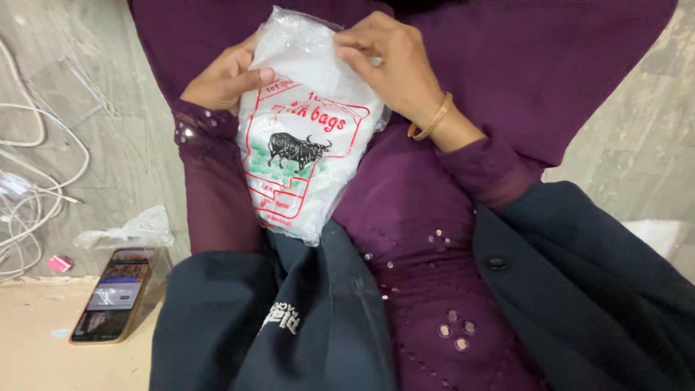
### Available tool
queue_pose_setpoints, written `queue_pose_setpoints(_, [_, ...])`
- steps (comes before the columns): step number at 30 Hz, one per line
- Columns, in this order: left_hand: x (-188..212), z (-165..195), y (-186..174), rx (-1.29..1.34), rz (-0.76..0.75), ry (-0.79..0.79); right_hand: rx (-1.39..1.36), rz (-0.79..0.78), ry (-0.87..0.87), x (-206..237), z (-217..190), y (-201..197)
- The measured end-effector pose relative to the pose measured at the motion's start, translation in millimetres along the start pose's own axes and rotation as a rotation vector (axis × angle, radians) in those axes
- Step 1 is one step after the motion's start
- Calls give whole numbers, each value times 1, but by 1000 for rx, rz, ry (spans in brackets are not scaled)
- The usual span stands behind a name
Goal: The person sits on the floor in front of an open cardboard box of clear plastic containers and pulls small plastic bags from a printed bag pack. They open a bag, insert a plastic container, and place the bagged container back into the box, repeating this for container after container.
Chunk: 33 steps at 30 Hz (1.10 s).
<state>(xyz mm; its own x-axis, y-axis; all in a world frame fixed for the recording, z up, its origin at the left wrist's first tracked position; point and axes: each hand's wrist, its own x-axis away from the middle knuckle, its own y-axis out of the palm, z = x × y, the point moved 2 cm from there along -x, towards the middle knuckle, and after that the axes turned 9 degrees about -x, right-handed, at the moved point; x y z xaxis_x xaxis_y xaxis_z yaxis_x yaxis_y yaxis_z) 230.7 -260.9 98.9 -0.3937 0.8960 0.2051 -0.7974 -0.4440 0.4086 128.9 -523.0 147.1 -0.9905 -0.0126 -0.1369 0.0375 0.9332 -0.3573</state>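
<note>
Seen from the head camera, the left hand (224,76) clasps the upper left edge of a clear plastic packet of bags (304,137), thumb pressed over its printed face, while the right hand (394,61) pinches the top right corner between fingertips. The packet hangs upright over the person's lap, against a purple garment (427,217), its lower end just above a dark jacket (289,318) lying across the knees.

The film looks slick and thin; I'd say a hard pull from that pinch could tear the top unevenly, or the packet could slide out of the left hand's hold and drop onto the jacket.

Below is a grey stone floor (137,145) with white cables (43,137) trailing near its left edge. A phone (112,293) lies screen up on a pale beige surface (36,340) at the lower left corner, a crumpled clear bag (130,230) just beyond it
</note>
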Motion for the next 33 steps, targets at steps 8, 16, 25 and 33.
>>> queue_pose_setpoints(8, [3,2,5,32,23,-13,95,-66,-45,1,-3,8])
queue_pose_setpoints(16, [0,0,3,-36,9,-7,190,7,-127,4,-17,22])
queue_pose_setpoints(25, [18,17,6,-268,45,15,-58,-44,-167,-6,-19,14])
queue_pose_setpoints(33, [43,39,7,-387,82,-38,-622,-97,228,-34,-2,-4])
